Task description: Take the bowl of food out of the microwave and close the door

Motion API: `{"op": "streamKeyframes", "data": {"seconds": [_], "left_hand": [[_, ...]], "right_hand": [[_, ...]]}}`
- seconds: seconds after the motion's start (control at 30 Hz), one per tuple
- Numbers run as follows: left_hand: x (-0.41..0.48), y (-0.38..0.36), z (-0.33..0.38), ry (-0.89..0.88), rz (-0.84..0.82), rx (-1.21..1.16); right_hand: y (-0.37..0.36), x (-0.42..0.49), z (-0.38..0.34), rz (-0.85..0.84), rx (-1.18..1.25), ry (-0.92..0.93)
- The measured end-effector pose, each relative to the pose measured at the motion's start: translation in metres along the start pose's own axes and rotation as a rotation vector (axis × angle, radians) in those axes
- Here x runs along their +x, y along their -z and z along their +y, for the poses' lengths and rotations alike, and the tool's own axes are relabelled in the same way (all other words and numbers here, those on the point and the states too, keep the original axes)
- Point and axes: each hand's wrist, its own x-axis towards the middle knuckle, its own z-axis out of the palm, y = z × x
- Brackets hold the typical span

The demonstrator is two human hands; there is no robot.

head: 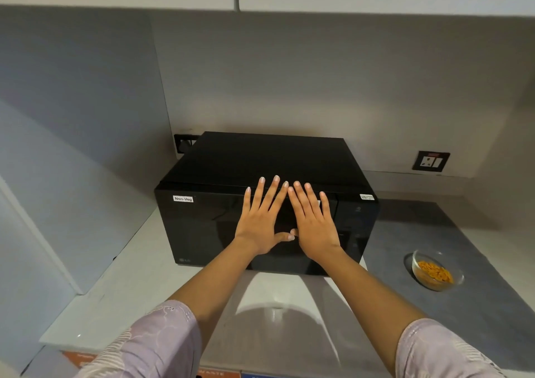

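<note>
A black microwave (202,227) stands on the counter against the back wall, its door shut and a "Non-Veg" label at its top left. My left hand (260,221) and my right hand (314,224) lie flat side by side in front of the door, fingers spread, holding nothing. A glass bowl (434,270) with orange food sits on the counter to the right of the microwave, apart from both hands.
The light counter (121,285) runs along a wall on the left. A darker counter section (477,305) holds the bowl. A wall socket (430,161) is at the back right, another (183,143) behind the microwave's left corner. Cabinets hang overhead.
</note>
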Motion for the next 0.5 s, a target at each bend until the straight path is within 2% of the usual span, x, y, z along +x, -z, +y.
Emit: {"op": "streamKeyframes", "data": {"seconds": [0.27, 0.5], "left_hand": [[0.0075, -0.0097, 0.0017, 0.04, -0.002, -0.001], [0.0057, -0.006, -0.0006, -0.005, -0.02, -0.03]], "right_hand": [[-0.007, 0.0047, -0.0001, -0.001, 0.025, 0.0], [-0.0032, 0.0046, -0.0004, -0.051, 0.043, -0.001]]}}
